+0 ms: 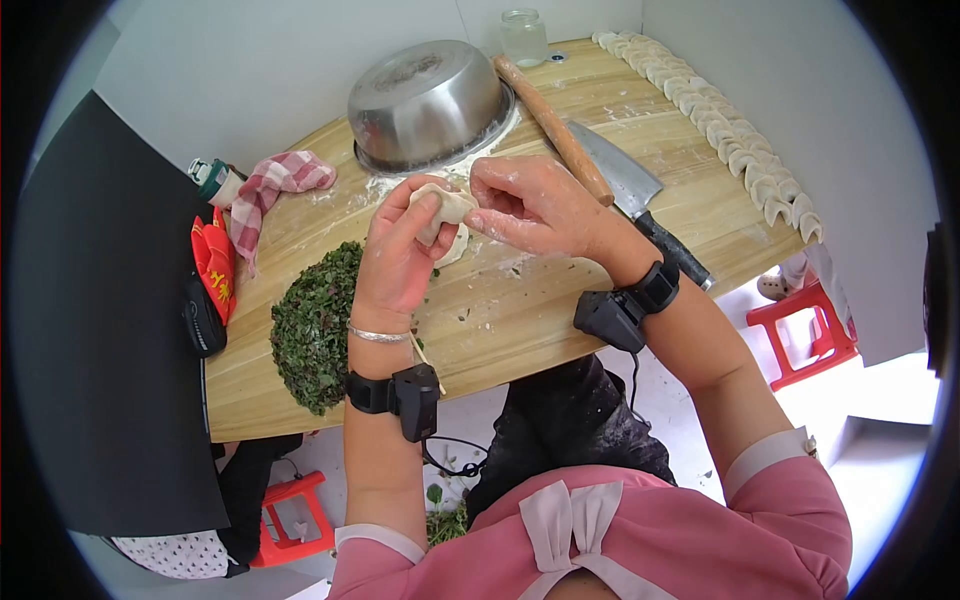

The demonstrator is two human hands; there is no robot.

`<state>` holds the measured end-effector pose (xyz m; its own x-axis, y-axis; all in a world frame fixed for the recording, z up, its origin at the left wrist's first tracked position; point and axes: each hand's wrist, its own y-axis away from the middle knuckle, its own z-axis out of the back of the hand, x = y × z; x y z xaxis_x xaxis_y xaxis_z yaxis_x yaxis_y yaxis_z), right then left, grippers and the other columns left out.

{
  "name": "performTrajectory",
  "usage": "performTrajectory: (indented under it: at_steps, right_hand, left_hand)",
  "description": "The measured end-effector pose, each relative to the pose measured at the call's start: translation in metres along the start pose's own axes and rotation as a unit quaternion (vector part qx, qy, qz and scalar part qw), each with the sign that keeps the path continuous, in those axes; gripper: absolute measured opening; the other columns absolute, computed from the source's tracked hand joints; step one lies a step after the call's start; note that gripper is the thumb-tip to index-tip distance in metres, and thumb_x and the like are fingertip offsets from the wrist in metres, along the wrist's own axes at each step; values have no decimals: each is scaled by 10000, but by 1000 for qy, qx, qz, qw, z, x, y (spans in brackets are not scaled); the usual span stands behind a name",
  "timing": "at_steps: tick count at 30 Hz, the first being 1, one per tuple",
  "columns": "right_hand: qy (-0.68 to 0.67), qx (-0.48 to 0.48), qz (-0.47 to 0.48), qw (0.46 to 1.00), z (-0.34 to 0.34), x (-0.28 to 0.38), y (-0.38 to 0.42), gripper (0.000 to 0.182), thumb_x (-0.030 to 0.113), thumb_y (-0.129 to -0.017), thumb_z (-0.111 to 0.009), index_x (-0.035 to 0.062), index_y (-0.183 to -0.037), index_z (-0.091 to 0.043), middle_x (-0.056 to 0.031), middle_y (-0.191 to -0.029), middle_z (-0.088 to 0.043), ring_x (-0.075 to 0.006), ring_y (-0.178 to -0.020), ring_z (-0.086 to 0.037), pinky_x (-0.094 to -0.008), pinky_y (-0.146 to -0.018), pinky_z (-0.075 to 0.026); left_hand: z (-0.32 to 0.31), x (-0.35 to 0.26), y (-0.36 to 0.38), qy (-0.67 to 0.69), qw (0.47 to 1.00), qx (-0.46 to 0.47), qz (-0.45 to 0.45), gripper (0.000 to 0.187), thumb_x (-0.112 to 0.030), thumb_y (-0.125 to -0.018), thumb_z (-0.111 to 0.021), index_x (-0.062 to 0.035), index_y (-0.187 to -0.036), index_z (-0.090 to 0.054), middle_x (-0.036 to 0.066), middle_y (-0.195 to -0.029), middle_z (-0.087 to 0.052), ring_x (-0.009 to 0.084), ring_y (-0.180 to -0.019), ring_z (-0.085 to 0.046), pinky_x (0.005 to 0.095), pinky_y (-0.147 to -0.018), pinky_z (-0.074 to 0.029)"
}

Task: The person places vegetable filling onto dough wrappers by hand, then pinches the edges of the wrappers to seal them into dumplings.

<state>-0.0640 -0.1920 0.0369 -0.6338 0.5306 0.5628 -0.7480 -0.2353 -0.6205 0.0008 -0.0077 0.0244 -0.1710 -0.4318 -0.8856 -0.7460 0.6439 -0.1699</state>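
Note:
A pale dumpling (450, 207) is held up over the table, with my left hand (400, 235) closed around it. My right hand (530, 205) has its fingers curled, thumb and fingertips at the dumpling's right edge, apparently pinching it. Beneath the dumpling, partly hidden by my left hand, lies a flat floured wrapper (456, 246). To the left of my left forearm sits a large heap of chopped greens (315, 325), and a thin stick (430, 362) shows beside my wrist.
Behind my hands are an upturned steel bowl (430, 105), a rolling pin (555, 130) and a cleaver (622, 175). Rows of dumplings (735, 140) line the right edge. A checked cloth (270, 195), red item (213, 255) and glass jar (523, 40) stand around the table's edges.

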Motion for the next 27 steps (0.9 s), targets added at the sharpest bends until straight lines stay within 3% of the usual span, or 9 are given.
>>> performTrajectory:
  at_steps: [4, 6, 7, 9, 12, 16, 18, 21, 27]
  right_hand:
    - [-2, 1, -10, 1000, -1, 2, 0, 263, 231, -827, -613, 35, -723, -471, -113, -590, -467, -278, -540, -460, -358, -518, -365]
    - [33, 0, 0, 999, -3, 2, 0, 217, 203, -837, -609, 37, -763, -491, -131, -623, -513, -315, -590, -522, -388, -545, -407]
    - [33, 0, 0, 999, -5, 0, 0, 217, 203, -837, -609, 37, -763, -491, -131, -623, -513, -315, -590, -522, -388, -545, -407]
    - [75, -44, 53, 995, -11, -7, 0, 171, 179, -850, -595, 40, -811, -504, -144, -666, -551, -344, -663, -571, -417, -585, -444]
    - [103, -77, 67, 989, -14, -7, 0, 136, 153, -858, -581, 43, -838, -505, -147, -689, -565, -353, -701, -588, -435, -603, -455]
    - [110, -69, 79, 988, -9, -5, 0, 166, 178, -844, -610, 46, -816, -512, -129, -670, -563, -337, -668, -583, -412, -584, -450]
    - [96, 5, 34, 995, -1, -1, 2, 227, 237, -828, -639, 50, -788, -517, -114, -651, -560, -316, -633, -575, -392, -565, -443]
    - [121, 4, 39, 992, 0, 0, 2, 283, 292, -813, -658, 52, -763, -517, -100, -629, -554, -300, -592, -563, -376, -553, -436]
    - [145, -16, 59, 988, -5, -3, 1, 207, 245, -836, -627, 54, -834, -548, -112, -638, -568, -317, -597, -576, -397, -549, -445]
  left_hand:
    - [0, 0, 1, 1, 1000, -2, 2, 153, -159, -908, -571, -59, -1024, -582, 8, -829, -583, 77, -633, -493, 186, -520, -342]
    - [6, 1, 0, 30, 999, 27, 7, 145, -131, -916, -554, -79, -1049, -573, 14, -950, -614, 76, -788, -563, 191, -621, -441]
    - [9, 1, -1, 30, 999, 27, 7, 145, -131, -916, -554, -79, -1049, -573, 14, -950, -614, 76, -788, -563, 191, -621, -441]
    - [11, 1, -3, 45, 997, 67, 10, 155, -137, -917, -557, -78, -1060, -569, 18, -963, -612, 83, -826, -574, 205, -654, -457]
    - [6, 0, -1, 22, 999, 47, 1, 164, -106, -907, -568, -72, -1067, -563, 20, -976, -609, 88, -843, -583, 203, -668, -467]
    - [6, 4, 0, -30, 1000, -4, -1, 183, -61, -890, -583, -65, -1071, -557, 17, -992, -605, 86, -840, -585, 196, -683, -473]
    - [3, 2, 1, -23, 999, -24, 7, 225, -22, -837, -651, -38, -1051, -581, 1, -875, -605, 60, -745, -570, 185, -647, -464]
    - [3, 3, 1, -47, 999, -16, 16, 207, -23, -842, -644, -31, -1039, -584, -1, -848, -599, 54, -713, -553, 172, -610, -440]
    - [1, 3, 1, -77, 997, 2, 17, 189, -8, -841, -630, -22, -1024, -583, -18, -773, -566, 43, -648, -502, 168, -548, -376]
